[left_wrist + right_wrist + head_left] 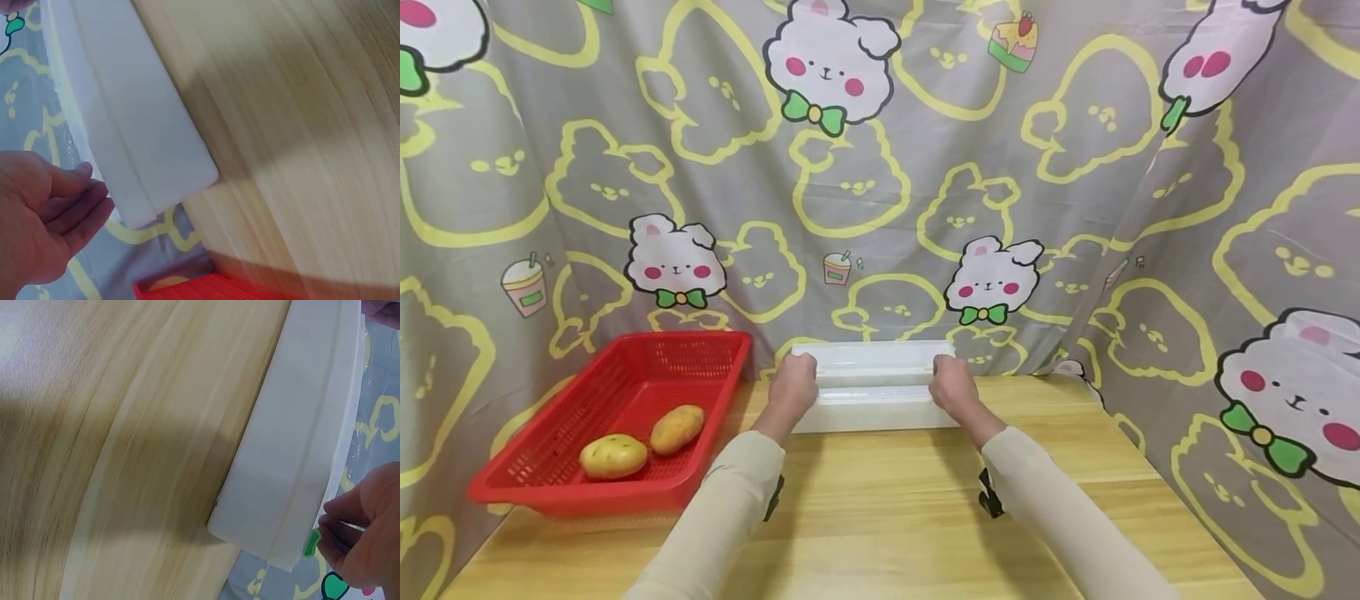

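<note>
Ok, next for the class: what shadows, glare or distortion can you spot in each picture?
Head view: yellowish tabletop, shiny highlights on the white box; left wrist: cooler tones, a broad soft shadow across the tabletop; right wrist: similar shadow, pale glare at upper left, the white box's edge bowed, perhaps by the lens.

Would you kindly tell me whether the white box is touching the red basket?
Apart: the head view shows wooden tabletop between the white box and the red basket.

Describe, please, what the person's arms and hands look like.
The left sleeve and right sleeve are long, plain and cream-coloured. Small black fittings, too unclear to identify, show beside both sleeves. The left hand and right hand wear no gloves.
</note>
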Tool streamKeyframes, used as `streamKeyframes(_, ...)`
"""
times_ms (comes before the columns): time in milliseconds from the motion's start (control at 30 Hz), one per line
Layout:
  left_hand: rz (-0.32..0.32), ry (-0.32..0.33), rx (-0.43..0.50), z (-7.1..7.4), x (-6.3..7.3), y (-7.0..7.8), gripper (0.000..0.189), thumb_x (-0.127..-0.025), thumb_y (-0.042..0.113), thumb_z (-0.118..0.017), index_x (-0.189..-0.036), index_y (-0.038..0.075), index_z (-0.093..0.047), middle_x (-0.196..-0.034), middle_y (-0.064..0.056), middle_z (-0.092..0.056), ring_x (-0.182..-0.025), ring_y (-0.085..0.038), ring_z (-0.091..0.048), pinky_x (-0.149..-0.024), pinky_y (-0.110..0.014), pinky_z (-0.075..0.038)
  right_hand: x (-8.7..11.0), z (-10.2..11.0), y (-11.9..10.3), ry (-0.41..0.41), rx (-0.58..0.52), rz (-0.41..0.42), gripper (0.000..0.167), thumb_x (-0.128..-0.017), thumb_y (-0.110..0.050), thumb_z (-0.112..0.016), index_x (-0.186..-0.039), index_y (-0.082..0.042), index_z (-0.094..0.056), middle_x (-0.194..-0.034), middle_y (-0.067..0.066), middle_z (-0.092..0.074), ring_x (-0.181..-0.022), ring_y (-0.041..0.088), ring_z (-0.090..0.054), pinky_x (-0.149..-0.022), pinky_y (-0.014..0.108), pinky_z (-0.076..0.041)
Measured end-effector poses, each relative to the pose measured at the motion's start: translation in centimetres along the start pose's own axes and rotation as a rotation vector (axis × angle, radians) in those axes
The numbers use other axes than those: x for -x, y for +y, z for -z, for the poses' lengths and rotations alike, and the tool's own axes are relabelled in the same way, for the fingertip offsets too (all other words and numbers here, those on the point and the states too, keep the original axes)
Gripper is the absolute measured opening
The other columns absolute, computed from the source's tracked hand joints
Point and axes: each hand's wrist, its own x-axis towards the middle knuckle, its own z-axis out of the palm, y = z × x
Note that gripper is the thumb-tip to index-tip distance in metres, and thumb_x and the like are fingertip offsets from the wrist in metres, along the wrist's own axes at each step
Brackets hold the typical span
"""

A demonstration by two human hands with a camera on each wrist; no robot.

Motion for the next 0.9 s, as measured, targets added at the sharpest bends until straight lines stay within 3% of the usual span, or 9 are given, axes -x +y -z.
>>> streamKeyframes(167, -0.021, -0.019, -0.046, -0.15, -0.04, -0.07, 0.016, -0.082, -0.010, -0.052, -0.077, 0.002, -0.062, -0.081, -0.019, -0.068, -0.085, -0.039, -0.069, -0.068, -0.051, -0.057, 0.05, 0.18, -0.22, 0.024, 0.021, -0.006, 0.012, -0.081, 0.006, -0.052, -0.083, -0.003, -0.060, -0.081, 0.014, -0.064, -0.081, 0.030, -0.062, -0.067, 0.038, -0.052)
streamKeyframes(333, -0.006, -0.028, -0.045, 0.10, -0.03, -0.10, 0.017, -0.084, -0.009, -0.052, -0.085, 0.001, -0.066, -0.091, -0.021, -0.070, -0.091, -0.040, -0.069, -0.070, -0.053, -0.057, -0.12, 0.60, -0.12, 0.003, 0.059, 0.006, 0.013, -0.083, 0.006, -0.053, -0.087, -0.003, -0.062, -0.085, 0.015, -0.066, -0.083, 0.031, -0.064, -0.066, 0.039, -0.053)
streamKeyframes(600, 0.007, -0.045, -0.051, 0.60, 0.02, -0.14, 0.016, -0.086, -0.007, -0.053, -0.085, 0.002, -0.066, -0.091, -0.020, -0.071, -0.090, -0.039, -0.070, -0.069, -0.053, -0.057, -0.37, 0.75, 0.14, -0.011, 0.071, -0.007, 0.014, -0.081, 0.005, -0.051, -0.078, -0.005, -0.061, -0.080, 0.013, -0.064, -0.077, 0.028, -0.061, -0.057, 0.037, -0.049)
streamKeyframes(900, -0.008, -0.022, -0.053, 0.70, -0.28, 0.00, 0.017, -0.085, -0.008, -0.053, -0.082, 0.003, -0.066, -0.089, -0.019, -0.071, -0.087, -0.038, -0.070, -0.064, -0.050, -0.057, -0.45, 0.70, 0.00, 0.022, -0.002, -0.028, 0.015, -0.083, 0.004, -0.051, -0.090, -0.002, -0.063, -0.090, 0.017, -0.067, -0.085, 0.033, -0.065, -0.064, 0.040, -0.053)
